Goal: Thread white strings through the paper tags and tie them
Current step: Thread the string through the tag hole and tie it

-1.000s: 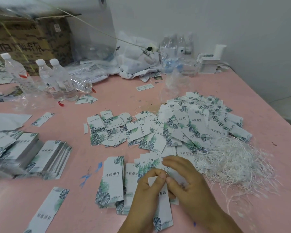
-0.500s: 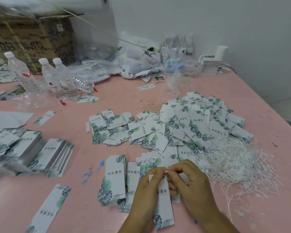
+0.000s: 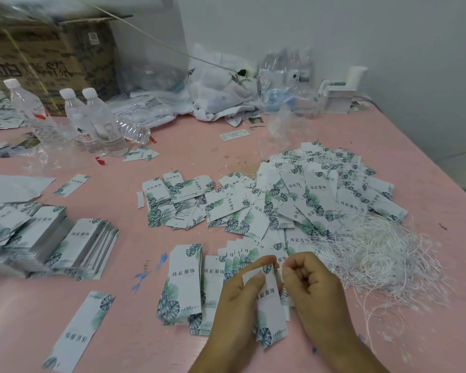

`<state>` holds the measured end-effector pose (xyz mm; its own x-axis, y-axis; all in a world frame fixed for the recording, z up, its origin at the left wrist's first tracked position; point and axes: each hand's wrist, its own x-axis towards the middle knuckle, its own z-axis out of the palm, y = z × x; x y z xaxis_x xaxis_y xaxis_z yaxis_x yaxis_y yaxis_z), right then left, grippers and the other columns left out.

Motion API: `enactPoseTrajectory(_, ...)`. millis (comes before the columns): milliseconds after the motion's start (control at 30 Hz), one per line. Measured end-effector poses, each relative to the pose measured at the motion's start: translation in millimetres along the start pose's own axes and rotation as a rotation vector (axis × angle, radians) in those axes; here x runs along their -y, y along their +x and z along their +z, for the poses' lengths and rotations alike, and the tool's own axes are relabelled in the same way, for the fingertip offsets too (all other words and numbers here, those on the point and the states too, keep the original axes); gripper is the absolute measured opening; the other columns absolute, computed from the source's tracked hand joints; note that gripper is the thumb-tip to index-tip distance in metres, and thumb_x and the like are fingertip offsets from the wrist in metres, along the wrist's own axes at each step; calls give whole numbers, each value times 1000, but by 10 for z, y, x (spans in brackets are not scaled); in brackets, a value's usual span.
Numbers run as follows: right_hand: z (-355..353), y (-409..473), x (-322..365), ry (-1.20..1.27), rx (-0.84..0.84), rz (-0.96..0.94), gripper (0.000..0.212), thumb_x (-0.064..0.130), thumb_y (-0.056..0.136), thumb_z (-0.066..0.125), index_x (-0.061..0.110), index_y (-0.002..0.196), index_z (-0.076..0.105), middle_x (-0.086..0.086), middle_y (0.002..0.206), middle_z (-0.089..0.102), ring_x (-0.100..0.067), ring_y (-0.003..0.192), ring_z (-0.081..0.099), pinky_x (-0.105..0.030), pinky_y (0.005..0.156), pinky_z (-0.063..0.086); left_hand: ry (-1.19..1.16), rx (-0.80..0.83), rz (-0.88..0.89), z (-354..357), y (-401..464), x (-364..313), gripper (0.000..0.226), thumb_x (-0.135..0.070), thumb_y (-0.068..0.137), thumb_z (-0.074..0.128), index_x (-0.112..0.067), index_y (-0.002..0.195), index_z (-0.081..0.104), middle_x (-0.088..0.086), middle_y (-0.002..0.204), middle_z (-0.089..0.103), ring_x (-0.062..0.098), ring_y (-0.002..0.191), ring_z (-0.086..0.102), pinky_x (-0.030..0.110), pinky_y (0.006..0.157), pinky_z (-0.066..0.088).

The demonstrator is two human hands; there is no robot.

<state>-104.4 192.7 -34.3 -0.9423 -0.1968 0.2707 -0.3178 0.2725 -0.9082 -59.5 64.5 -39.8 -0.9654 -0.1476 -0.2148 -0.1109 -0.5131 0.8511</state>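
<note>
Both hands work close together at the near edge: the left hand [image 3: 242,294] pinches the top of one paper tag [image 3: 271,305] between thumb and forefinger, and the right hand [image 3: 311,286], fingers curled into a loose fist, pinches something thin and white at the tag's upper right corner, most likely a string end, though it is too small to be sure.

From biggest to smallest, the pink table [image 3: 428,162] carries everything. A brown cardboard box [image 3: 46,57] with dark lettering stands at the far left against the wall. Beside it along the back lie crumpled white plastic bags [image 3: 221,95]. A broad heap of loose tags [image 3: 301,195] with green leaf prints spreads across the middle, and just right of the hands a tangle of white strings [image 3: 382,254] touches the heap's near edge. On the left sit neat stacks of tags [image 3: 73,243]. Three upright water bottles [image 3: 92,119] with white caps stand at the back left, with a fourth lying on its side next to them. A small white stand [image 3: 342,90] sits at the back right. Just left of the hands are two short piles of tags [image 3: 189,284], printed side up. One single tag [image 3: 81,329] lies alone toward the near left.
</note>
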Motion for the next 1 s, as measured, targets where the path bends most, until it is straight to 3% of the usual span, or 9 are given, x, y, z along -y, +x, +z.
enactPoseTrajectory(100, 26, -9, -13, -70, 15, -5, 8, 40, 79, 62, 33, 81, 60, -1, 52, 43, -5, 47, 36, -22, 46, 34, -40, -1, -20, -4, 2, -10, 26, -15, 92, 62, -20, 116, 72, 26, 110, 70, 39, 103, 68, 44, 88, 56)
enactPoseTrajectory(233, 80, -25, 9, -177, 37, -21, 18, 20, 83, 71, 32, 80, 59, 9, 49, 40, -5, 46, 35, -24, 48, 34, -31, -24, 3, -9, -4, -23, 31, -20, 82, 70, -24, 113, 73, 23, 109, 72, 39, 103, 69, 46, 89, 56)
enactPoseTrajectory(367, 66, -25, 36, -166, 47, -4, 15, 21, 84, 69, 31, 80, 59, 8, 48, 39, -5, 47, 35, -28, 48, 34, -26, -32, 12, -14, -8, -9, 33, -19, 77, 74, -25, 110, 74, 23, 105, 73, 39, 100, 70, 44, 84, 59)
enactPoseTrajectory(500, 53, -15, 67, -172, 45, 7, 15, 21, 83, 70, 30, 79, 59, 7, 49, 42, -4, 46, 36, -24, 48, 35, -44, -36, 29, -25, -5, -19, 39, -23, 71, 82, -21, 109, 74, 24, 105, 73, 39, 96, 71, 42, 78, 59)
enactPoseTrajectory(633, 29, -7, 72, -179, 35, 23, 17, 18, 82, 71, 30, 78, 60, 8, 48, 42, -4, 47, 37, -18, 48, 34, -81, -70, 36, -42, 18, -38, 30, -24, 78, 70, -12, 106, 74, 23, 103, 73, 33, 89, 71, 38, 73, 59)
enactPoseTrajectory(800, 16, -19, 82, -151, 56, 36, 14, 17, 82, 71, 27, 77, 61, 8, 48, 42, -2, 46, 36, -14, 47, 33, -115, -69, 0, -55, 30, -54, 21, -16, 74, 71, -12, 95, 73, 23, 95, 72, 30, 76, 68, 35, 63, 57)
enactPoseTrajectory(1000, -30, 4, 115, 2, 114, 138, 15, 16, 83, 72, 25, 72, 66, 10, 49, 41, -1, 48, 35, -10, 48, 34, -167, 4, -35, -62, 39, -78, 36, -18, 58, 80, -12, 92, 73, 21, 96, 71, 31, 78, 67, 38, 69, 56)
